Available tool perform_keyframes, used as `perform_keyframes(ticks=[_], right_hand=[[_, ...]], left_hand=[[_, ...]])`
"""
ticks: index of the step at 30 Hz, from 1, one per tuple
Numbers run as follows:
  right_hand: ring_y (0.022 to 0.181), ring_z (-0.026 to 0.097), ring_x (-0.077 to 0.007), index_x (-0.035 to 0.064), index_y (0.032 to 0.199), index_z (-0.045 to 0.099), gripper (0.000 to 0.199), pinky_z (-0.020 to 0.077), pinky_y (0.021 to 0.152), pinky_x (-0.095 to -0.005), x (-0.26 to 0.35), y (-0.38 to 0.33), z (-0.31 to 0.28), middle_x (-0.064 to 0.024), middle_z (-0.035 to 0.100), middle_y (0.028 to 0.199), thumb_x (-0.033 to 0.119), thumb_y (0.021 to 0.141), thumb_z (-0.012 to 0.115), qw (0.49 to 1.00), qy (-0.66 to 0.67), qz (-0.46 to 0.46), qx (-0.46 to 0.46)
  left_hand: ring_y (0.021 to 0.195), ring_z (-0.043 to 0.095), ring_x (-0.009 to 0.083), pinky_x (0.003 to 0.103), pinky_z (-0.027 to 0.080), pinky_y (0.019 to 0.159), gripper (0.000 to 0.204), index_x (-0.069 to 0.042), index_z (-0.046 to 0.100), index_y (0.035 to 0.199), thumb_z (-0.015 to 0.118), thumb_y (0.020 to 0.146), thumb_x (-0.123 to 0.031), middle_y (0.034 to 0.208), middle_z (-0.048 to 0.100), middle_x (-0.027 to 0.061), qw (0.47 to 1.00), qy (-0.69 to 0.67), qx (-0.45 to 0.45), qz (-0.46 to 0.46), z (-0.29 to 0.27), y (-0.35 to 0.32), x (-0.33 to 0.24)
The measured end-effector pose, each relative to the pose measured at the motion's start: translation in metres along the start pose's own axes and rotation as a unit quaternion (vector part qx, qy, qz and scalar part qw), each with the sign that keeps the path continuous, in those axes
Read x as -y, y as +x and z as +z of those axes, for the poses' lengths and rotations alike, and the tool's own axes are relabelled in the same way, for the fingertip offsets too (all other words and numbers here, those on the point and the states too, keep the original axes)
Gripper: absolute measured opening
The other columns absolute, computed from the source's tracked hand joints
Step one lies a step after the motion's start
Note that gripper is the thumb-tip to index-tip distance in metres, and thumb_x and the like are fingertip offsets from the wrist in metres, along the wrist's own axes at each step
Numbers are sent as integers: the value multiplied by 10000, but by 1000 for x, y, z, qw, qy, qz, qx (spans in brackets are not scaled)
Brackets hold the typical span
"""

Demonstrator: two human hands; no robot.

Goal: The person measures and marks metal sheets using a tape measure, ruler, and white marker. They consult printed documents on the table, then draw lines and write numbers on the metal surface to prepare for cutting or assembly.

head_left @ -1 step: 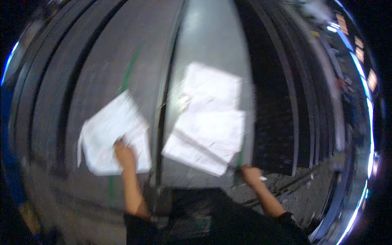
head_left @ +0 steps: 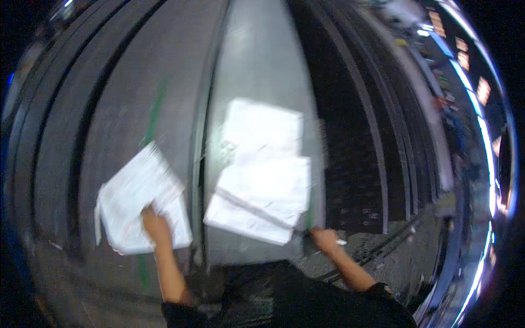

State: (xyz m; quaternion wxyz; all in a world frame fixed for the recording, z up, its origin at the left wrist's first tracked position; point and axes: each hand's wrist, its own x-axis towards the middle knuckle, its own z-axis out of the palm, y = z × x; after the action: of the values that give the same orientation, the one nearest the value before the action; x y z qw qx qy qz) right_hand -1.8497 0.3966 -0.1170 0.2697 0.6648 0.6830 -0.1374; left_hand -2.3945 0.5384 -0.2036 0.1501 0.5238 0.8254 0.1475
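Note:
White sheets of paper (head_left: 139, 186) lie in an overlapping pile at the left on a dark grey slab. My left hand (head_left: 157, 227) rests on this pile; its fingers are smeared by motion. More white sheets (head_left: 265, 128) lie on the lighter grey slab in the middle, two groups overlapping. Across the nearer group runs a long, flat grey strip-like tool (head_left: 251, 206), slanting down to the right. My right hand (head_left: 326, 240) is closed at the tool's darker near end, by the slab's right edge. A small white tip (head_left: 342, 242) sticks out beside this hand; what it belongs to is unclear.
Long dark grey slabs (head_left: 136, 82) run away from me side by side, with narrow dark gaps between them. Black slabs (head_left: 350, 164) stand in a row to the right. A green line (head_left: 157, 106) marks the left slab. Debris litters the ground (head_left: 377, 262) at lower right.
The whole view has shifted, so the papers and both hands appear farther left and slightly lower. Both hands keep about the same place relative to the sheets.

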Motion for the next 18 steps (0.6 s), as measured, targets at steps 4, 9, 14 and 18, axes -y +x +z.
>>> perform_keyframes(ticks=[4,9,14,18], right_hand=[[770,678,-364,124,1125,573,291,534,656,-489,69,1,-18,-143,681,927,201,845,592,996,84,-7,-14],[740,673,-350,147,1117,616,288,530,589,-470,75,7,8,-150,670,842,268,859,576,989,96,-35,-105],[806,670,-352,153,1147,598,302,537,614,-474,85,19,-25,-143,667,920,224,855,572,996,84,-22,-9],[775,670,-364,152,1147,596,305,535,614,-485,71,14,-13,-152,663,902,186,846,565,994,78,-65,-37]], left_hand=[[1193,486,410,456,408,1025,485,44,484,1292,601,828,-38,1308,498,256,990,130,-42,46,-37,-16,36],[1065,534,346,435,524,837,369,29,487,1174,578,824,-43,1169,518,167,987,155,-32,25,-39,-2,54],[1058,547,348,419,542,830,306,31,505,1143,554,847,-34,1166,533,182,986,152,-61,20,-45,3,33],[1074,554,345,405,556,828,310,35,509,1154,544,853,-26,1169,546,195,981,153,-111,37,-25,-4,46]])
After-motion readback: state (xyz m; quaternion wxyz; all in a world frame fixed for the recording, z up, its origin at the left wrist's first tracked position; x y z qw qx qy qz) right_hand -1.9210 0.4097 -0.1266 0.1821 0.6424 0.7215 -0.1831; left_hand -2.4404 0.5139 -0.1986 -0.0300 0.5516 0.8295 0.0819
